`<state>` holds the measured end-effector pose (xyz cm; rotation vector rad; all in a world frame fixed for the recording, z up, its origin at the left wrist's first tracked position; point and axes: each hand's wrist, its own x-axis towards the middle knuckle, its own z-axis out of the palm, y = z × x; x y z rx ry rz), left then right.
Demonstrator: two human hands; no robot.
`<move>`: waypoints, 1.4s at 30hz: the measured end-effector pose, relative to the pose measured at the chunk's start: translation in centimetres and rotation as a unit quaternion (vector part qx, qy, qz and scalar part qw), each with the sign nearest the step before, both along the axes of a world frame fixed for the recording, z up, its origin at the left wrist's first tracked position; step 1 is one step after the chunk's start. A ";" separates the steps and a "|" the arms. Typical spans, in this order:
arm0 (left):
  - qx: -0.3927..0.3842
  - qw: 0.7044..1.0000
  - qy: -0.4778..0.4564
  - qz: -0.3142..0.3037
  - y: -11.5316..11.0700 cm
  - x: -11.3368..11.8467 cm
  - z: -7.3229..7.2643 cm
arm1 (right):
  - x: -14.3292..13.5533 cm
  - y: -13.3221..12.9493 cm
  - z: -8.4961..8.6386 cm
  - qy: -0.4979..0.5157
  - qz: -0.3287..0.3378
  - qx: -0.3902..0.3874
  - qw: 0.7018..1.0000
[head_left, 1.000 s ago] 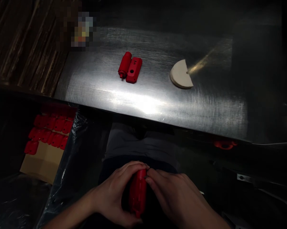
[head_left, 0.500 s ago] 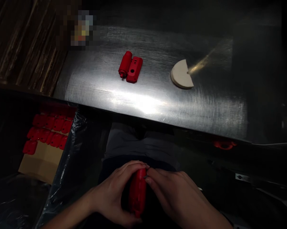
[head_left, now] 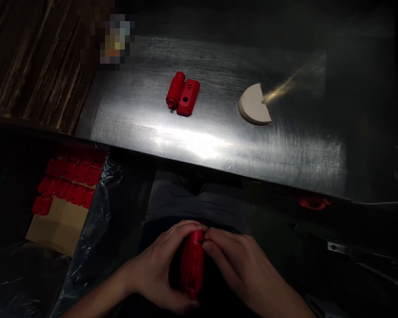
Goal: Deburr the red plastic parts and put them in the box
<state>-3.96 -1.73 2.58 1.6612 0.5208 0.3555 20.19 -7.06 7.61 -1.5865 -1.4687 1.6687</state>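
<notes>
Close to my body, my left hand (head_left: pixel 159 265) is curved around a red plastic part (head_left: pixel 193 267), gripping it at its top and bottom ends. The part stands upright, seen along its narrow edge. My right hand (head_left: pixel 237 254) is closed in a pinch at the part's upper right edge. From between its thumb and forefinger a thin, dark, pointed tip (head_left: pixel 201 241) touches or nearly touches the red part; the rest of that piece is hidden by the fingers. On the metal table (head_left: pixel 136 110) lie a red cylinder (head_left: pixel 175 89) and a flat red housing (head_left: pixel 188 98), side by side.
A half-round, cream-coloured block (head_left: pixel 254 105) lies on the table. Down at the left, a box lined with plastic film (head_left: pixel 99 203) holds rows of red parts (head_left: pixel 66 189) on cardboard (head_left: pixel 61 223). A red ring-shaped thing (head_left: pixel 314 203) shows below the table edge.
The view has shifted slightly. Both hands stay at the red part, which is turned or raised a little; the pointed tip remains at its upper right edge.
</notes>
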 end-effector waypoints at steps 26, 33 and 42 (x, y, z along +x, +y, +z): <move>-0.003 1.000 0.013 0.003 0.5 -0.1 -0.2 | -0.2 0.7 -0.4 -0.016 -0.006 -0.010 1.000; -0.003 1.000 0.027 -0.002 0.6 -0.3 -0.3 | -0.3 1.0 -0.5 -0.028 -0.002 -0.015 1.000; -0.006 1.000 0.022 0.001 0.8 -0.2 -0.7 | -0.4 1.2 -0.6 -0.032 0.001 -0.023 0.999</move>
